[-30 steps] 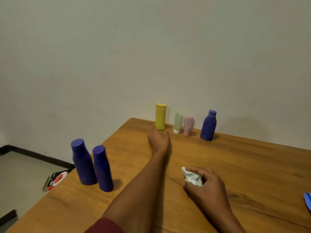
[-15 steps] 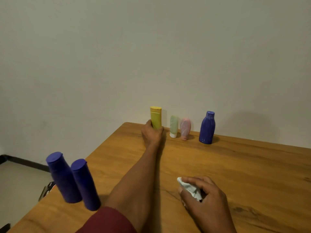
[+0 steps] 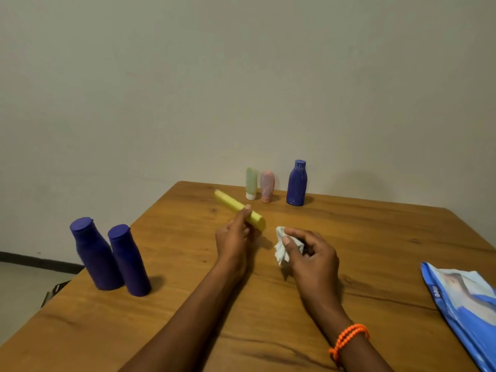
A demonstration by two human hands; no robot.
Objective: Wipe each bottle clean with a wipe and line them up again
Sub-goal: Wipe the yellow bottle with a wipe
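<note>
Lifted off the table since earlier, yellow tube [image 3: 239,209] is lying tilted at frame centre, left hand [image 3: 234,241] fingers curling round it. Right hand [image 3: 311,255] is pinching crumpled white wipe [image 3: 282,245] just beside it.

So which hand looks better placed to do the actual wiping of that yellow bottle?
The right hand: it already holds the crumpled wipe beside the yellow bottle, which the left hand grips, tilted above the table.

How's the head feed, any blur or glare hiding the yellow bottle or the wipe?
Head view: dim, warm light, no glare. Yellow bottle in the left hand looks slightly soft; wipe in the right hand reads clearly. Soft shadows fall on the table; wide-angle lens tilts the two near purple bottles.
</note>
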